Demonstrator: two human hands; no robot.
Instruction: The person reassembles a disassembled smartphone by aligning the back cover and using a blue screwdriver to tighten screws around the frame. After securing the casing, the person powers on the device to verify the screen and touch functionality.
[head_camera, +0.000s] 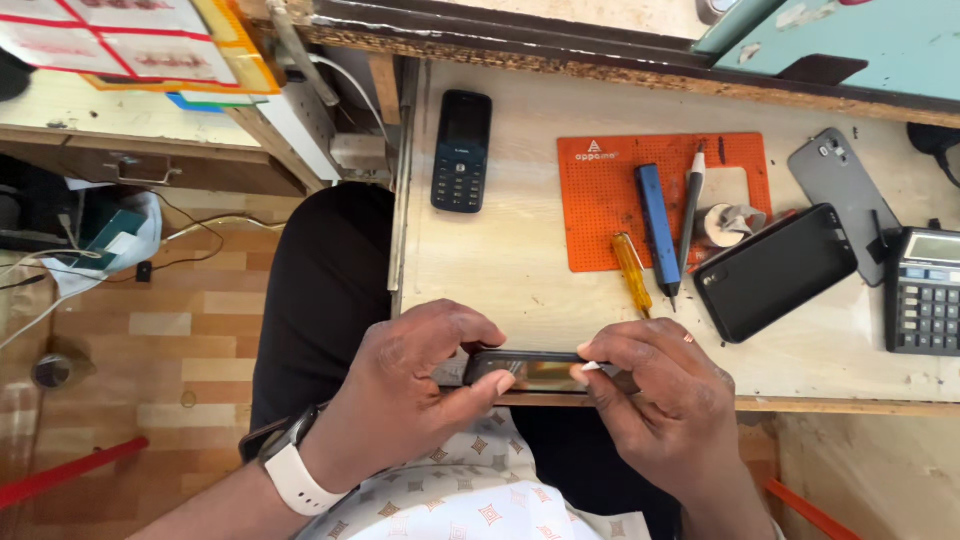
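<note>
— Where's the phone (530, 371)?

— At the near edge of the worktop (500, 260), held between both hands. The left hand (405, 385) pinches its left end, thumb under, fingers over the top edge. The right hand (660, 385) pinches a small white pick (590, 367) against its right end.

— How would it handle?

— Light, thin and stiff, I'd judge, with slick, breakable glass. Best gripped by the side edges, not the face.
</note>
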